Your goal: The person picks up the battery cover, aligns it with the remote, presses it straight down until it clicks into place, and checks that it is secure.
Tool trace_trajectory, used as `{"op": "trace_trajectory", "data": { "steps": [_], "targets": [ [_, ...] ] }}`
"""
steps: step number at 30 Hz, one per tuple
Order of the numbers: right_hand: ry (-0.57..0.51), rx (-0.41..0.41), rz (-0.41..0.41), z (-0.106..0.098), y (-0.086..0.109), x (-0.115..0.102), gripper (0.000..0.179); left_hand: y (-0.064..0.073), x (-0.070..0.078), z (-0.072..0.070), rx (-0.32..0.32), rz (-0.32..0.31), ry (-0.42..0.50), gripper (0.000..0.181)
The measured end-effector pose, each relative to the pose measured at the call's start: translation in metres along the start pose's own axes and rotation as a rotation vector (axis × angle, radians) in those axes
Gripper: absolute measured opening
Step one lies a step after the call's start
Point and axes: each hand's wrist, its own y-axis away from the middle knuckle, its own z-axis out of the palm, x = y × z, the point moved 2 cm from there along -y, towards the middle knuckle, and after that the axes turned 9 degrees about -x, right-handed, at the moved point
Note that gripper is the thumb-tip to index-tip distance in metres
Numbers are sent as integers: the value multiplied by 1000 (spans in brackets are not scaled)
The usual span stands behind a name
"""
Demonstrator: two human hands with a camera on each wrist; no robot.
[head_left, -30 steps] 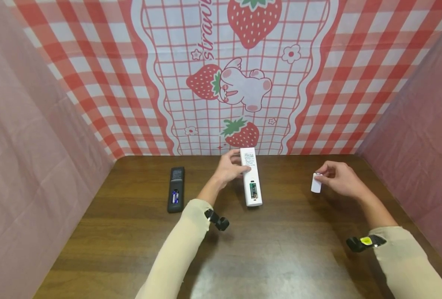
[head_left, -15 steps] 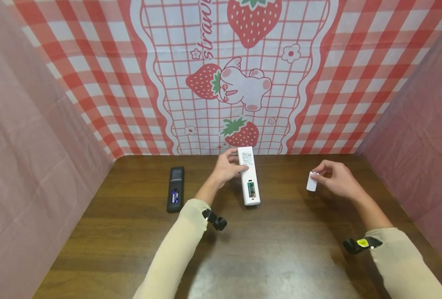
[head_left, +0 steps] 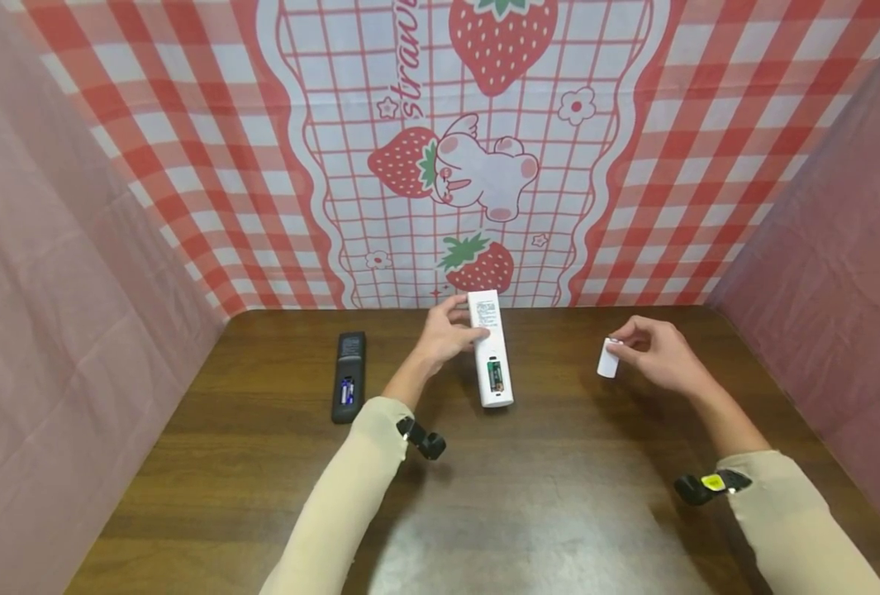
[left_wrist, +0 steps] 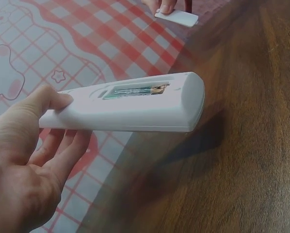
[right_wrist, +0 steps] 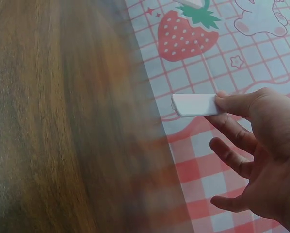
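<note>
My left hand (head_left: 443, 337) grips a white remote control (head_left: 489, 347) by its upper half, thumb on its back. The remote's back faces up, with its battery compartment uncovered and green-and-copper batteries (left_wrist: 135, 91) inside. In the left wrist view the remote is raised above the table, its shadow falling below. Off to the right, my right hand (head_left: 658, 351) pinches a small white battery cover (right_wrist: 196, 105) between thumb and index finger, the other fingers spread loosely. The cover hangs in the air, well apart from the remote.
A black remote control (head_left: 349, 378) lies back up on the wooden table (head_left: 529, 512) at left, blue batteries (head_left: 347, 391) showing in its uncovered compartment. A red-checked strawberry cloth (head_left: 209, 165) hangs behind the table, and pink curtains (head_left: 75, 289) flank it.
My right hand has moved slightly left with the battery cover, toward the white remote. My left hand and the white remote have shifted a little left too.
</note>
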Motion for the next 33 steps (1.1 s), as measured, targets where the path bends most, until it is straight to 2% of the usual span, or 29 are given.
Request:
{"op": "trace_trajectory", "data": {
  "steps": [15, 33],
  "targets": [
    [-20, 70, -31, 6, -7, -9, 13, 1, -1, -2, 4, 0, -1, 81],
    [-69, 92, -70, 18, -12, -25, 13, 6, 1, -6, 13, 1, -18, 83]
  ]
}}
